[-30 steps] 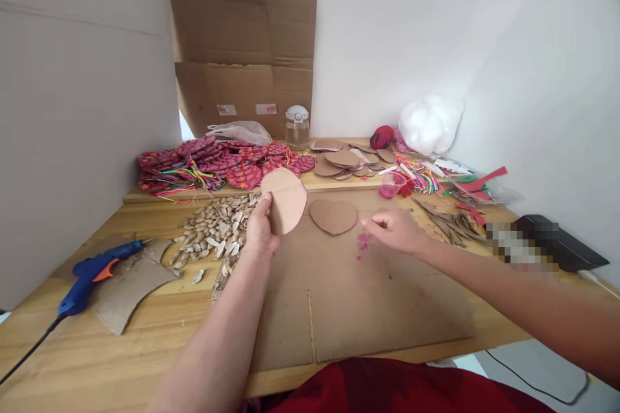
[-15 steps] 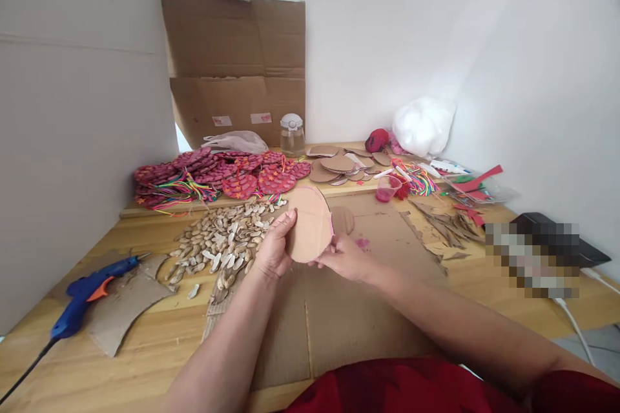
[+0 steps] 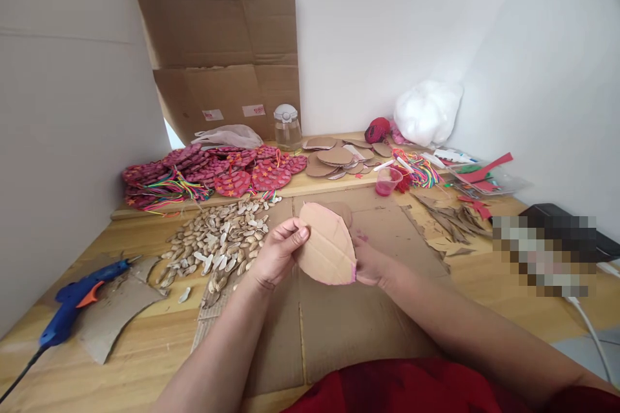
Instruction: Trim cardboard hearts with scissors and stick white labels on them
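Flat, rounded tan cardboard piece (image 3: 327,248), pink at its lower-right end: between the hands, above the brown cardboard sheet (image 3: 358,335); long axis slanting upper left to lower right. Left hand (image 3: 278,255): fingers clamped on the upper-left edge, thumb on the face. Right hand (image 3: 375,264): at the lower-right edge, nearer the pink end; fingers largely hidden, closure cannot be told

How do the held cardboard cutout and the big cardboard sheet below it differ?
Pose: the cutout is raised and tilted in the left hand; the sheet lies flat on the table.
Size: the cutout is small, the sheet far larger.
Look: the cutout has a curved outline and looks lighter tan, with pink-purple at its lower right edge; the sheet looks browner and has a long slit.
Shared: both are cardboard.
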Demonstrator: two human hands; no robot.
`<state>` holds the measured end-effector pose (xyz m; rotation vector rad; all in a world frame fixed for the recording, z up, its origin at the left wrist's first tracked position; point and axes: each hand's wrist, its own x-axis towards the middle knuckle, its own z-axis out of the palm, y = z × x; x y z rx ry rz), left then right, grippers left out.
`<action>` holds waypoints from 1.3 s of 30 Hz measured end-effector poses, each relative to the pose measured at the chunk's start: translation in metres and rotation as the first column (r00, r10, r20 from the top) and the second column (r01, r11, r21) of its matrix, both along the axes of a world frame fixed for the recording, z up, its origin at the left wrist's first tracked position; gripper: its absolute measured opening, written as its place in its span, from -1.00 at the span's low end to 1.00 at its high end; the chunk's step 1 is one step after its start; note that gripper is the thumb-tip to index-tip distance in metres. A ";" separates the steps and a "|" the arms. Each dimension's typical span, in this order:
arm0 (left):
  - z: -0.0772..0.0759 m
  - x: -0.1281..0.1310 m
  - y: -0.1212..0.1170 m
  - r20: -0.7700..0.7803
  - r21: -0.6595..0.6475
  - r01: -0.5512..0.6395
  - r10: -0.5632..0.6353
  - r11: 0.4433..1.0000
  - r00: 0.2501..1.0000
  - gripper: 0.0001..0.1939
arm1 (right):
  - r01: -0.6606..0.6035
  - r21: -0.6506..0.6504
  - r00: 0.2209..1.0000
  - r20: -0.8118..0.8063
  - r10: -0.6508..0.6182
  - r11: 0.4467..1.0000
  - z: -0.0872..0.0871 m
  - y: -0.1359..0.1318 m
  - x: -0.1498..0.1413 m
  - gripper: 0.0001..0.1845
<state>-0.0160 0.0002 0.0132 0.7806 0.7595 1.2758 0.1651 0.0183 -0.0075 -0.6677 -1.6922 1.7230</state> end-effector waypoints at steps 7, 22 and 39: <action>-0.002 -0.004 0.009 -0.043 0.032 -0.261 0.263 0.965 0.964 -0.66 | 0.206 -0.287 0.965 -0.101 -0.244 0.935 0.020 -0.001 0.010 -0.70; -0.008 0.001 0.010 -0.213 -0.017 -0.373 0.361 0.928 0.908 -0.70 | 0.403 -0.277 0.897 -0.068 -0.436 0.873 -0.003 0.015 0.018 -0.59; 0.017 0.006 0.000 -0.219 0.303 -0.599 0.666 0.741 0.713 -0.61 | 0.527 -0.372 0.799 -0.087 -0.594 0.764 -0.002 0.030 0.028 -0.63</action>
